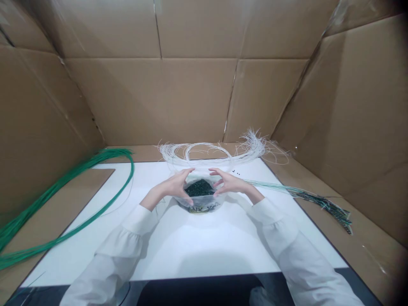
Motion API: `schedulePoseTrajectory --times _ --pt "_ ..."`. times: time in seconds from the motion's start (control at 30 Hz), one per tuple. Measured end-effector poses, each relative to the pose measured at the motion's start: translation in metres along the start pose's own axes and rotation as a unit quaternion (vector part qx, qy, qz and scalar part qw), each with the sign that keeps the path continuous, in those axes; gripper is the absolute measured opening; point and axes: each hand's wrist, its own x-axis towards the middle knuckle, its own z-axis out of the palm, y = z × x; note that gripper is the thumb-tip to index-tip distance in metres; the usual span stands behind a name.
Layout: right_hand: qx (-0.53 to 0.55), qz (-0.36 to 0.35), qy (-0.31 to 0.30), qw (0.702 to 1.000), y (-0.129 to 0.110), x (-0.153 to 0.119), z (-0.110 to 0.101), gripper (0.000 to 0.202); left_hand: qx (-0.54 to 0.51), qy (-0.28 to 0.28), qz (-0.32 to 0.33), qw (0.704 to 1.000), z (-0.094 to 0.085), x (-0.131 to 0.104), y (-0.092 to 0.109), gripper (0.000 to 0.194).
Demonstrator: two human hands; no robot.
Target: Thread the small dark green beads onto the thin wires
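You cupped the clear bowl [200, 199] of dark green beads [199, 188] with both hands, left hand [176, 185] and right hand [228, 182] clasping its rim. White strands [210, 153] lay just behind the bowl, a green cord [79, 199] well left.

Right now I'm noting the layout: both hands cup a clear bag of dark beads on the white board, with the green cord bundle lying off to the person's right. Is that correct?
Not quite. In the head view the green cord bundle lies to the person's left, not right. The rest stands: the left hand and right hand cup the clear bag of dark beads on the white board.
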Motion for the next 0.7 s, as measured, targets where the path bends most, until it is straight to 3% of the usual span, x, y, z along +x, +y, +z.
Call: schedulePoseTrajectory --times 0.1,0.23,0.33,0.43,0.5,0.6,0.7 --pt "0.016 0.014 0.037 0.999 0.009 0.006 0.003 0.086 -0.031 0.025 -0.017 0.999 0.004 0.002 -0.007 0.118" --pt "0.027 0.036 0.042 0.998 0.019 0.01 0.004 0.088 -0.058 0.029 -0.049 0.997 0.006 0.004 -0.013 0.12" --pt "0.118 0.054 0.043 0.991 0.03 0.008 0.004 0.083 -0.128 0.022 -0.09 0.987 0.005 0.002 -0.019 0.109" --pt "0.211 0.049 0.098 0.971 0.045 0.005 0.01 0.071 -0.171 0.033 -0.14 0.975 0.006 -0.003 -0.028 0.095" --pt "0.222 0.03 0.137 0.965 0.054 0.003 0.016 0.068 -0.188 0.049 -0.14 0.971 0.01 -0.007 -0.033 0.085" --pt "0.125 -0.04 0.188 0.973 0.057 -0.005 0.026 0.051 -0.227 0.08 -0.121 0.963 0.016 -0.014 -0.036 0.066" --pt "-0.074 -0.145 0.229 0.96 0.045 -0.021 0.032 0.021 -0.258 0.132 -0.109 0.951 0.016 -0.022 -0.026 0.048"
